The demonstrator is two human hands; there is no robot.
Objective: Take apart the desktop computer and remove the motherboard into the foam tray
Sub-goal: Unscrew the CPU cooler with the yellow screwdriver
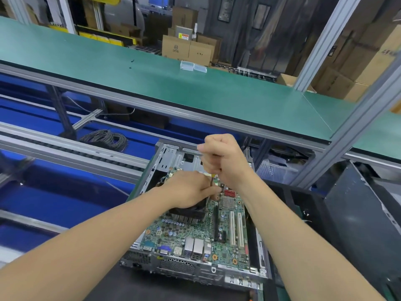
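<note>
An open desktop case [165,265] lies flat in front of me with its green motherboard [195,233] inside. A black fan and finned heatsink [188,213] sit on the board. My right hand [221,157] is a fist around the handle of a screwdriver [211,181], whose shaft points down at the board's far part. My left hand [188,189] rests on the fan, and its fingers pinch the shaft near the tip. The tip itself is hidden by my fingers.
A green-topped shelf [195,88] runs across above the case. Blue conveyor lanes [54,192] and a coil of black cable [104,139] lie to the left. A dark grey metal panel [358,218] lies at the right. Cardboard boxes [186,48] stand behind.
</note>
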